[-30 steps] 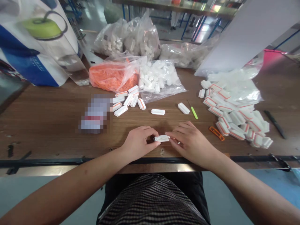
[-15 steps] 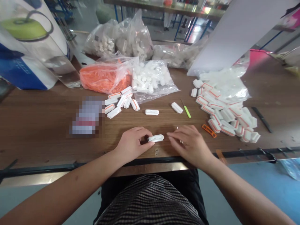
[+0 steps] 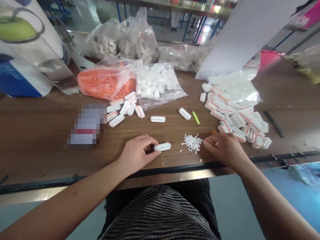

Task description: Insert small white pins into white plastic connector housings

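My left hand pinches the left end of a white plastic connector block between thumb and fingers, just above the table. A row of small holes runs along its upper face. To the right, a heap of tiny white plastic pegs lies on the wood, with a few scattered around it. My right hand is at the heap's right edge, thumb and fingertips pressed together. Whether a peg is between those fingertips is too small to tell. An orange part is mostly hidden behind this hand.
Two more white blocks, a middle one and a tilted one, lie beyond, near a green-handled pick. Orange-edged blocks are piled left and right. Bags of orange parts and white parts stand behind. A black knife lies far right.
My right hand has moved right from over the peg heap to its right edge, uncovering the pegs and covering most of the orange part. My left hand still holds the connector block.
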### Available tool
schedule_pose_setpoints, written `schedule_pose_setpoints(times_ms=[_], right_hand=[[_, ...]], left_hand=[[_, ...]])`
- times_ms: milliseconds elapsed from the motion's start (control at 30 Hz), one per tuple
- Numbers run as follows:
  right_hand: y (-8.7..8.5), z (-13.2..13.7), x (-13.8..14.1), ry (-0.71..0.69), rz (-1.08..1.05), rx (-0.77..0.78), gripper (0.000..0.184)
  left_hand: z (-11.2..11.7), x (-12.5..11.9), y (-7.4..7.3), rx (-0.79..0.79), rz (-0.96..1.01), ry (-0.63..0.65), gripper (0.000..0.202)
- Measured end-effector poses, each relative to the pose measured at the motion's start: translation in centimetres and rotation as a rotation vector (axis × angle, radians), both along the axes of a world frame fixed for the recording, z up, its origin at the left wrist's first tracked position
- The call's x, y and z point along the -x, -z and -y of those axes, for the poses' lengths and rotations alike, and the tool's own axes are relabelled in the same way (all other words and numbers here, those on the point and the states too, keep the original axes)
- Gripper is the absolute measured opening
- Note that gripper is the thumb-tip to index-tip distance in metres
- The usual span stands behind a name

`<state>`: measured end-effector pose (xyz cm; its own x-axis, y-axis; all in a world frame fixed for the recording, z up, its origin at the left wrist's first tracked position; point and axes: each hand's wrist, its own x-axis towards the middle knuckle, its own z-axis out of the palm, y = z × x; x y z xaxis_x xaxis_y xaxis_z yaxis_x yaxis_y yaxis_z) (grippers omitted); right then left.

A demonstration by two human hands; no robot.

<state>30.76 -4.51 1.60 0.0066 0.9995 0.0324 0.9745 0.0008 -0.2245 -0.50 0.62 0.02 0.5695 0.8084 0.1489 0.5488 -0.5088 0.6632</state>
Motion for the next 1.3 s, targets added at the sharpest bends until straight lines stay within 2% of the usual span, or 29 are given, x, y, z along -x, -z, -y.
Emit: schedule_pose_setpoints(times_ms=[167,233,333,433,700,867,1000,1100,1200,1300], right_hand=[[-0.3,0.6,-0.6,0.117,-0.077,0.085,0.033],[-0.4,0.7,-1.1,0.150,-0.137,0.084,0.030],[-0.4,0.6,-1.5,0.134,-0.242,0.041,0.022],[-0.1,0.4,-1.5,0.077,-0.296,0.074,0.022],[0.7,0.5,-1.3,0.142,-0.263,0.100,0.025],[0.5,0.4,-1.1,0.065,-0.170,0.067,0.020],[-0.9,0.2,1.3,0.031,-0.225,0.018,0.019],[-1.8,-0.2,4.5,-0.102,-0.384,-0.023,0.018],[-1.9,-0.9,7.7,-0.250,-0.471,-0.023,0.016],[-1.2,-1.6,9.5,-0.312,-0.464,-0.016,0.015]], left_hand=[[0.0,0.0,0.0,0.009,0.000,-0.010,0.006],[0.0,0.0,0.1,0.008,0.000,-0.013,0.006],[-0.1,-0.1,0.1,0.003,-0.003,-0.012,0.007],[-0.1,-0.1,0.1,0.003,-0.009,-0.011,0.007],[0.0,0.0,0.0,0.013,0.011,-0.001,0.007],[0.2,0.0,0.0,0.034,0.022,-0.003,0.008],[0.3,-0.1,0.0,0.047,0.022,-0.025,0.008],[0.4,-0.2,0.0,0.076,0.033,-0.038,0.008],[0.4,-0.2,0.0,0.076,0.052,-0.037,0.008],[0.4,-0.1,0.2,0.051,0.055,-0.030,0.010]])
